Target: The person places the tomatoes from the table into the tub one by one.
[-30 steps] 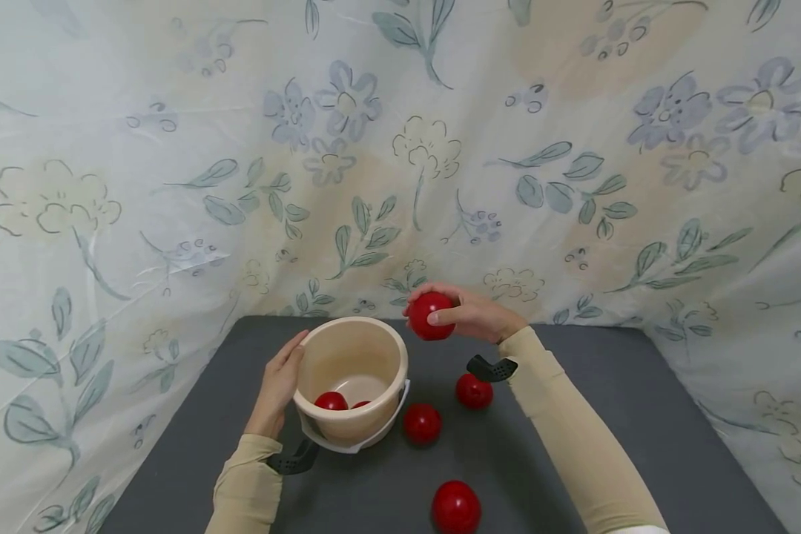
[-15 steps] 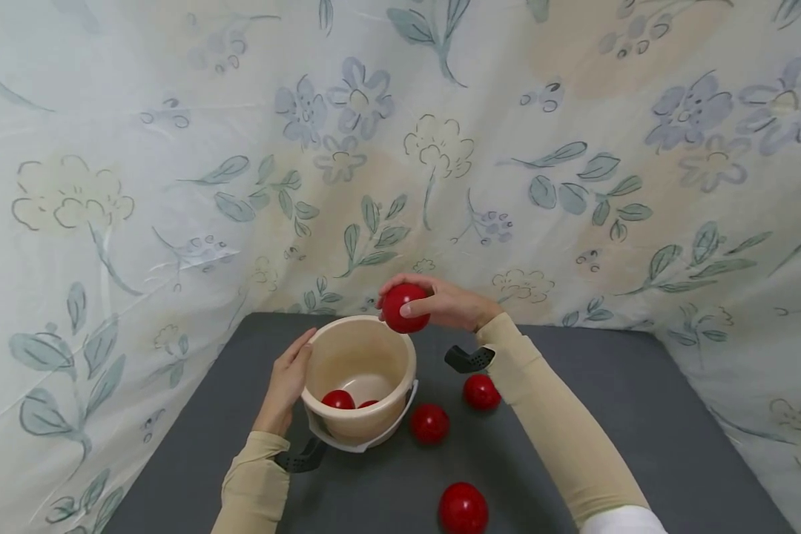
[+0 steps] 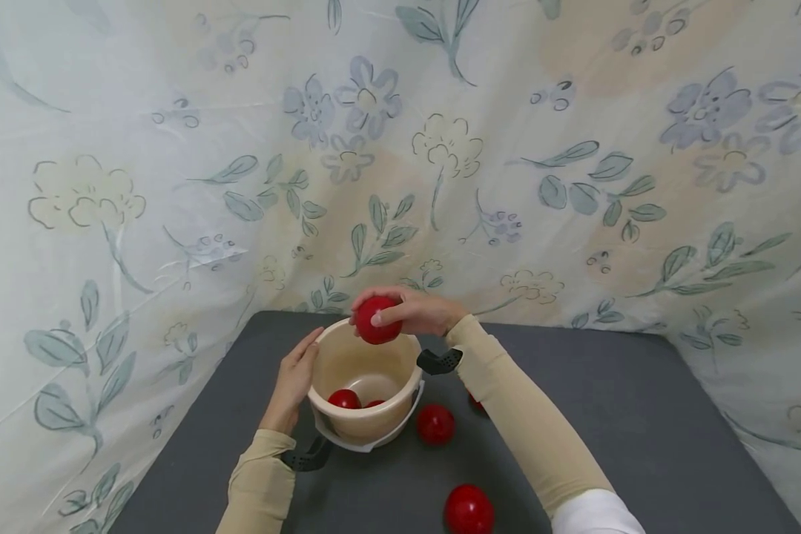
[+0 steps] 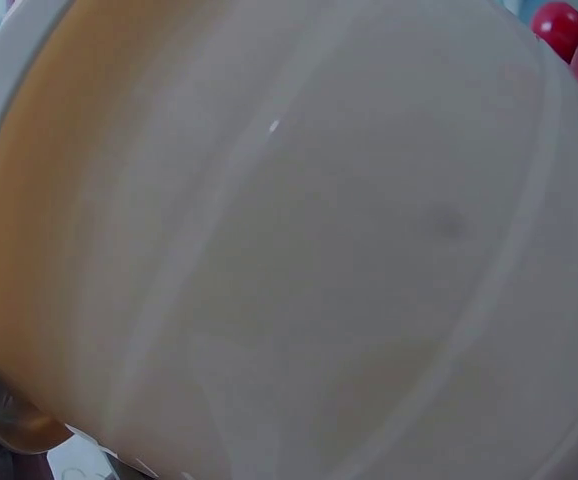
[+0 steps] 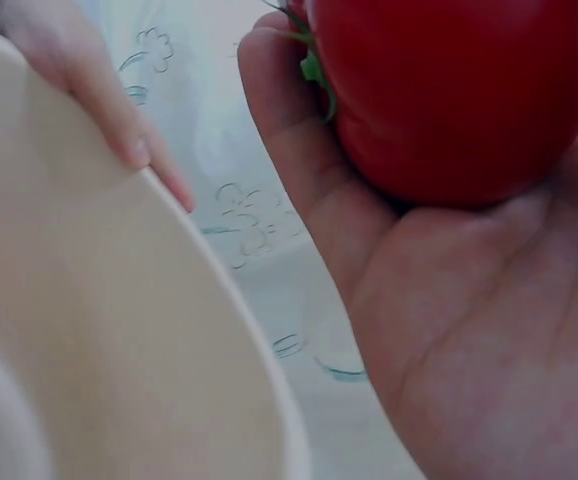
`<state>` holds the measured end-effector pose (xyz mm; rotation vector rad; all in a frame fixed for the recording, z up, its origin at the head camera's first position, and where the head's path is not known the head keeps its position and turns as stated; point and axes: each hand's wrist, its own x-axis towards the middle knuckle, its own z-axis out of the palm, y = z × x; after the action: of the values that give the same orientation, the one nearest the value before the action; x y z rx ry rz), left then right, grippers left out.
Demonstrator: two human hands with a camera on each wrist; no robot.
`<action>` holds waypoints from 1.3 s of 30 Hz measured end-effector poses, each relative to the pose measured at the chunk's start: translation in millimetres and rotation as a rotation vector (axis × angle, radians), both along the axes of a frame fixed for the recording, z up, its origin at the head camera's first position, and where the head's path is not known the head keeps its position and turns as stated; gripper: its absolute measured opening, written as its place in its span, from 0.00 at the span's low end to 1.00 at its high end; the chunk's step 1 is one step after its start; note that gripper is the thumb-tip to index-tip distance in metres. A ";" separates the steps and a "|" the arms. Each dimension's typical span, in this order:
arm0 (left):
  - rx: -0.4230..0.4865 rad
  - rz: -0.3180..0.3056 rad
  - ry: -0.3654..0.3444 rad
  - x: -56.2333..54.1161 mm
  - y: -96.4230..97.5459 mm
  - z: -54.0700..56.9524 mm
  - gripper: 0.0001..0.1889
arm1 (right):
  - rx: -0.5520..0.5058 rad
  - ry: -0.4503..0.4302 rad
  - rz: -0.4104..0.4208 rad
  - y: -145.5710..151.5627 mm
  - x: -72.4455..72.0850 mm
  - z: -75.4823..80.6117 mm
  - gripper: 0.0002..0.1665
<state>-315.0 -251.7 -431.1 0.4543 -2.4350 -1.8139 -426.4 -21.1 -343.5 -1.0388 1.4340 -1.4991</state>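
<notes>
My right hand (image 3: 414, 310) holds a red tomato (image 3: 378, 320) over the back rim of a cream bucket (image 3: 367, 423). In the right wrist view, the tomato (image 5: 459, 100) shows green sepals and sits against the palm and fingers. My left hand (image 3: 296, 382) rests along the bucket's left side, straight fingers touching the rim; its thumb is hard to make out. Inside lie two red tomatoes, one plainly visible (image 3: 344, 399) and one mostly behind the front rim (image 3: 374, 404). The bucket's outer wall (image 4: 319, 240) fills most of the left wrist view.
On the dark grey table (image 3: 607, 415), right of the bucket, sits a tomato (image 3: 436, 424). Another tomato (image 3: 468, 510) lies nearer the front, and a third (image 3: 476, 403) is partly hidden by the right sleeve. A white bucket handle (image 3: 367, 447) hangs down in front. Floral cloth (image 3: 440, 185) hangs behind.
My right hand has carried the tomato leftward, from right of the bucket to over its back rim. The left hand keeps its place on the bucket. The view has shifted slightly.
</notes>
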 end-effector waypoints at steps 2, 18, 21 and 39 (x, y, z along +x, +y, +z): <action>-0.004 0.000 0.001 -0.6 -0.5 -0.4 0.23 | 0.011 -0.028 0.015 -4.4 -1.9 -4.8 0.25; 0.008 0.003 0.013 0.1 1.5 -2.3 0.23 | 0.145 -0.008 -0.001 -17.9 -5.7 -36.4 0.32; 0.007 0.004 0.014 -0.5 1.0 -2.2 0.23 | 0.162 -0.011 -0.003 -18.4 -6.0 -40.0 0.33; 0.011 -0.002 0.026 -2.0 0.6 -3.2 0.23 | 0.265 0.105 -0.027 -21.6 -0.2 -44.8 0.33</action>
<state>-317.0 -251.1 -434.2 0.4271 -2.4102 -1.8232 -426.6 -42.7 -388.3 -0.9477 1.6744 -1.2468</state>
